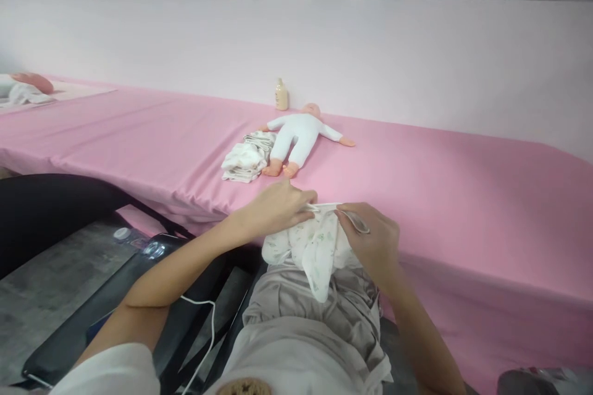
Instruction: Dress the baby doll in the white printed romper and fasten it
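Observation:
A white baby garment point(319, 247) with a small green print hangs over my lap at the front edge of the pink-covered table. My left hand point(282, 210) pinches its top edge, fingers closed on the fabric. On the other side, my right hand point(373, 237) grips the same edge, and a pale strip of cloth sticks out past the thumb. The garment's full shape is bunched and cannot be made out. Beyond my hands a baby doll point(299, 133) in a white suit lies on its back, arms spread. Folded white clothes point(245, 160) lie beside its legs.
A cream pump bottle point(281, 95) stands behind the doll, near the white partition point(417, 55). Another doll point(34, 81) lies at the far left of the pink cloth point(463, 197). On my left, a black chair point(88, 302) holds a clear plastic bottle point(139, 242) and a white cable point(213, 321).

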The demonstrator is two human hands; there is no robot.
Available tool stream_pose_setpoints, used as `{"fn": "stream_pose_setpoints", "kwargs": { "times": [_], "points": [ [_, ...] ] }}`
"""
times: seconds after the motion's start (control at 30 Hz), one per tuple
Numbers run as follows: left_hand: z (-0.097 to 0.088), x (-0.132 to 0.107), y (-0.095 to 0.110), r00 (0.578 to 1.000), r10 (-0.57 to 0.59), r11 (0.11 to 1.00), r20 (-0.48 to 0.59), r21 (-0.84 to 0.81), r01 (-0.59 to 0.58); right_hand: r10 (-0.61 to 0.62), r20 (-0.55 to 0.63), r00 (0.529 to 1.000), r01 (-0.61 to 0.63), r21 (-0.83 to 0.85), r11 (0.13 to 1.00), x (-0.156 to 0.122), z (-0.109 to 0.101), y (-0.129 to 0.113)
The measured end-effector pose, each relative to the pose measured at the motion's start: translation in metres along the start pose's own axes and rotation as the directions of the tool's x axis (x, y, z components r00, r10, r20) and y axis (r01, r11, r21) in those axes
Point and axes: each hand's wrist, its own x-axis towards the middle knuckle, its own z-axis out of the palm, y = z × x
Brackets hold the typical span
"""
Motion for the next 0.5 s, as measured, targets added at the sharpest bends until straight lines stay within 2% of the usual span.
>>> {"fn": "stream_pose_setpoints", "kwargs": {
  "times": [0.07, 0.17, 0.2, 0.23, 0.27, 0.3, 0.33, 0.4, 0.43, 0.47, 0.5],
  "points": [
    [-0.006, 0.0, 0.006, 1.0, 0.02, 0.993, 0.022, -0.118, -0.018, -0.082, -0.061, 0.995, 0.074, -0.122, 0.99, 0.004, -0.001, -0.009],
    [-0.001, 0.003, 0.011, 0.994, -0.044, 0.938, -0.095, -0.346, 0.008, -0.094, -0.122, 0.988, 0.052, -0.314, 0.948, 0.008, 0.008, -0.018],
    [0.005, 0.004, 0.012, 0.99, -0.102, 0.88, -0.099, -0.472, 0.043, -0.079, -0.138, 0.987, 0.026, -0.351, 0.936, 0.009, 0.014, -0.02],
    [0.013, 0.004, 0.014, 0.982, -0.173, 0.782, -0.076, -0.617, 0.09, -0.05, -0.153, 0.987, -0.01, -0.364, 0.931, 0.008, 0.021, -0.022],
    [0.023, 0.004, 0.016, 0.967, -0.253, 0.638, -0.034, -0.757, 0.14, -0.005, -0.172, 0.985, -0.056, -0.352, 0.934, 0.006, 0.028, -0.023],
    [0.033, 0.003, 0.02, 0.94, -0.341, 0.45, 0.017, -0.875, 0.179, 0.056, -0.195, 0.979, -0.116, -0.313, 0.943, 0.004, 0.036, -0.025],
    [0.042, 0.001, 0.024, 0.901, -0.428, 0.238, 0.069, -0.953, 0.186, 0.127, -0.22, 0.967, -0.181, -0.244, 0.953, 0.002, 0.044, -0.027],
    [0.055, -0.005, 0.035, 0.789, -0.589, -0.173, 0.177, -0.981, 0.091, 0.267, -0.194, 0.944, -0.278, -0.033, 0.96, -0.003, 0.055, -0.03],
    [0.057, -0.009, 0.041, 0.729, -0.643, -0.33, 0.233, -0.944, 0.011, 0.312, -0.127, 0.942, -0.303, 0.083, 0.949, -0.006, 0.058, -0.031],
    [0.057, -0.012, 0.047, 0.679, -0.677, -0.445, 0.284, -0.893, -0.069, 0.327, -0.039, 0.944, -0.315, 0.182, 0.931, -0.008, 0.059, -0.031],
    [0.055, -0.016, 0.053, 0.642, -0.698, -0.515, 0.318, -0.846, -0.141, 0.313, 0.05, 0.949, -0.315, 0.255, 0.914, -0.009, 0.058, -0.031]
  ]
}}
